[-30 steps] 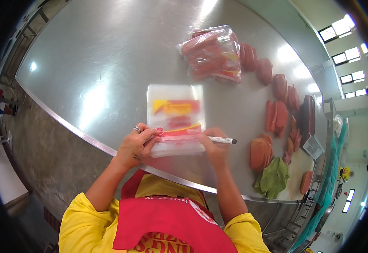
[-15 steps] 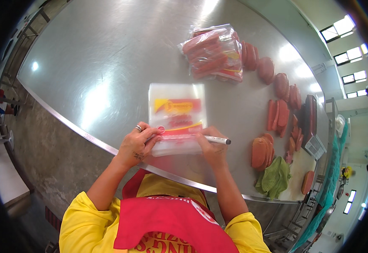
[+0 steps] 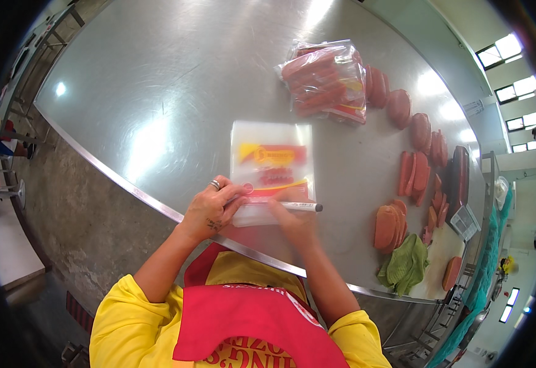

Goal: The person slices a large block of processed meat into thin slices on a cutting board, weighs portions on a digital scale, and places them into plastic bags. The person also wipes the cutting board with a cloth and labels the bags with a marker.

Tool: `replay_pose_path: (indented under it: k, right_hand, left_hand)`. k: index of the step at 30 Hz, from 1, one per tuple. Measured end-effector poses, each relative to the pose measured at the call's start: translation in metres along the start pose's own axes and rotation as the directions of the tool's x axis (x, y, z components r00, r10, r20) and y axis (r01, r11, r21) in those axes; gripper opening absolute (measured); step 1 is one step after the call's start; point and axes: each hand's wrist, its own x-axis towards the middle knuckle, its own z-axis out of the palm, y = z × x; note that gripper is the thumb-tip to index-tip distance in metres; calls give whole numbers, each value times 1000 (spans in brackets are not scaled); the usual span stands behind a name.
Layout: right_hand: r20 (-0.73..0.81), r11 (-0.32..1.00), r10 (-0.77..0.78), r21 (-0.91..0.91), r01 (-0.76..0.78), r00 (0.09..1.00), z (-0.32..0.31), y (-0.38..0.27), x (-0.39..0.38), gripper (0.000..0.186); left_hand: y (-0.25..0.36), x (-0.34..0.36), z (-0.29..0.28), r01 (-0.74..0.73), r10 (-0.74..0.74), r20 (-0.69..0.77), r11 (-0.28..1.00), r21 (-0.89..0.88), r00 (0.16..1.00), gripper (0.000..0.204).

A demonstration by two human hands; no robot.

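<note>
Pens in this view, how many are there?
1: the white pen with a black end, in the right hand by the clear bags. Others may be hidden.

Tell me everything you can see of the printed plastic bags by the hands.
The plastic bags look thin, clear and glossy, apparently a stack, with yellow and red printing and a picture of reddish sausages. They lie flat on the metal table, close to its near edge. The left hand rests at their lower left; the right hand, holding a marker, covers part of the lower right. The marker's tip is hidden.
</note>
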Motion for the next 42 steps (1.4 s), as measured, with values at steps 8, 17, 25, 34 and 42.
replay_pose_path:
  k: [8, 17, 25, 34, 42]
  right_hand:
    - [-40, 999, -31, -39, 29, 999, -2, 4, -1, 9]
    - [148, 952, 40, 294, -83, 988, -5, -59, -8, 13]
    - [238, 937, 25, 334, -106, 971, 6, -58, -11, 9]
    - [270, 992, 12, 114, -44, 963, 21, -46, -26, 72]
    - [181, 990, -135, 65, 125, 974, 9, -54, -23, 92]
  left_hand:
    - [2, 0, -6, 7, -7, 31, 1000, -1, 1000, 21]
    - [22, -5, -18, -8, -26, -52, 829, -558, 998, 42]
    - [21, -6, -18, -79, 40, -85, 850, -521, 996, 44]
    - [14, -18, -9, -98, 25, -127, 787, -609, 992, 56]
    - [19, -15, -13, -281, 258, -112, 858, -429, 960, 48]
